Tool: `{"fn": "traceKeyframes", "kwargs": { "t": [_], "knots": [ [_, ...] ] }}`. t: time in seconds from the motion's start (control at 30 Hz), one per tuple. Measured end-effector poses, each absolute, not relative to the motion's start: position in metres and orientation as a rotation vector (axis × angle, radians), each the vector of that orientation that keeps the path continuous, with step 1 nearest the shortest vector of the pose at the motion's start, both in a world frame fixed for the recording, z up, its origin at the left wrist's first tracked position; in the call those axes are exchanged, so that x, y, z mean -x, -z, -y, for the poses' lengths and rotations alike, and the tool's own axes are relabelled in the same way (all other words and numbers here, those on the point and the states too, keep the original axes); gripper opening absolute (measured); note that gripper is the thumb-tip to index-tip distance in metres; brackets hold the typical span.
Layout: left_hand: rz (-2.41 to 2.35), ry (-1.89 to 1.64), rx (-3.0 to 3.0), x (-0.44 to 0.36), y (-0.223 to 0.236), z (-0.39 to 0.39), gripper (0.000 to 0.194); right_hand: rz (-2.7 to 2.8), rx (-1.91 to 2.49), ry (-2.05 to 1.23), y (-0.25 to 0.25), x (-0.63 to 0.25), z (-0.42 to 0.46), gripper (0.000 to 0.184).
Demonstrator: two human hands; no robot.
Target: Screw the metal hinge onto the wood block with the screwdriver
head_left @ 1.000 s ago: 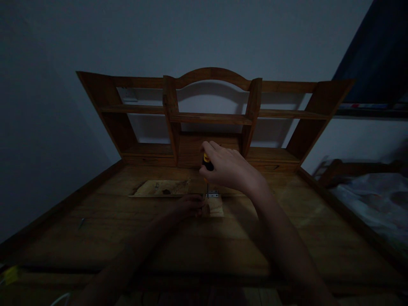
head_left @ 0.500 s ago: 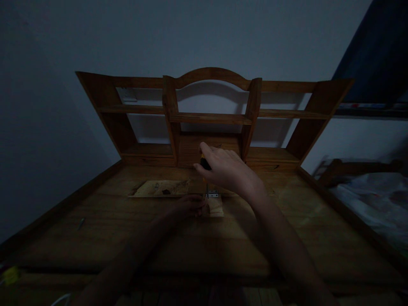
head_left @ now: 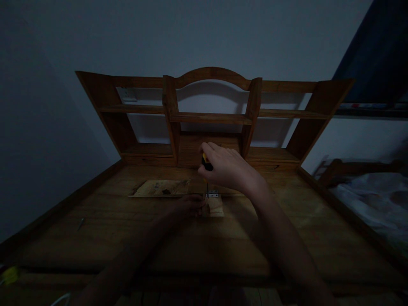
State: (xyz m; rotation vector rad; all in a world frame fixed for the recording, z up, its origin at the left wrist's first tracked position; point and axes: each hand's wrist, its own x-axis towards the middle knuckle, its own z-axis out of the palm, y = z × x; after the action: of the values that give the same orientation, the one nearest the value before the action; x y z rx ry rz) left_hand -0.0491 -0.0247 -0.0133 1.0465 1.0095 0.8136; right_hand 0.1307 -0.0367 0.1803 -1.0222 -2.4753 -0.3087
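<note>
My right hand (head_left: 223, 165) is wrapped round the yellow and black handle of a screwdriver (head_left: 206, 163), held upright. The thin shaft points down to a small metal hinge (head_left: 213, 194), where its tip meets the metal. Under the hinge's near side lies a small pale wood block (head_left: 215, 207). My left hand (head_left: 193, 205) is closed at the block's left edge, its fingers pressed by the hinge; shadow partly hides them. A longer wood piece (head_left: 162, 188) with dark knots lies to the left, behind my left hand.
A wooden shelf unit (head_left: 210, 118) stands along the back of the desk (head_left: 111, 238). A small metal piece, perhaps a screw (head_left: 80, 223), lies at left. Something yellow (head_left: 10, 275) is at the lower left corner. Plastic-covered items (head_left: 372, 204) are beyond the right edge.
My right hand has turned slightly on the screwdriver handle, showing more of its yellow part. My left hand, the hinge and the block stay in place.
</note>
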Motion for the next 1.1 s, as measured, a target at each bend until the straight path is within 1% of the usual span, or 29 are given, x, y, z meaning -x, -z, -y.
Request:
{"fn": "traceKeyframes", "kwargs": {
  "t": [0.07, 0.2, 0.33, 0.4, 0.57, 0.7, 0.77, 0.93, 1.1],
  "knots": [
    [-0.989, -0.811, -1.037, 0.050, 0.015, 0.024, 0.033, 2.481, 1.061, 0.329, -0.181, -0.131, 0.037, 0.028],
    [-0.982, -0.809, -1.037, 0.051, 0.017, 0.024, 0.032, 2.448, 1.136, 0.345, -0.183, -0.131, 0.039, 0.038],
    [-0.996, -0.805, -1.039, 0.050, 0.016, 0.023, 0.036, 2.478, 1.046, 0.302, -0.184, -0.131, 0.040, 0.032],
    [-1.012, -0.808, -1.024, 0.049, 0.015, 0.024, 0.037, 2.497, 1.071, 0.309, -0.184, -0.131, 0.040, 0.031],
    [-1.007, -0.797, -1.029, 0.048, 0.008, 0.028, 0.034, 2.465, 1.135, 0.312, -0.184, -0.131, 0.040, 0.039],
    [-1.000, -0.782, -1.058, 0.048, 0.007, 0.027, 0.033, 2.495, 1.069, 0.289, -0.184, -0.131, 0.041, 0.029],
    [-0.984, -0.775, -1.070, 0.049, 0.009, 0.026, 0.034, 2.503, 1.093, 0.311, -0.184, -0.130, 0.041, 0.028],
    [-0.973, -0.777, -1.059, 0.050, 0.014, 0.023, 0.033, 2.449, 1.177, 0.418, -0.183, -0.130, 0.037, 0.040],
    [-1.005, -0.788, -1.086, 0.049, 0.015, 0.023, 0.034, 2.502, 1.111, 0.403, -0.182, -0.135, 0.033, 0.045]
  ]
}}
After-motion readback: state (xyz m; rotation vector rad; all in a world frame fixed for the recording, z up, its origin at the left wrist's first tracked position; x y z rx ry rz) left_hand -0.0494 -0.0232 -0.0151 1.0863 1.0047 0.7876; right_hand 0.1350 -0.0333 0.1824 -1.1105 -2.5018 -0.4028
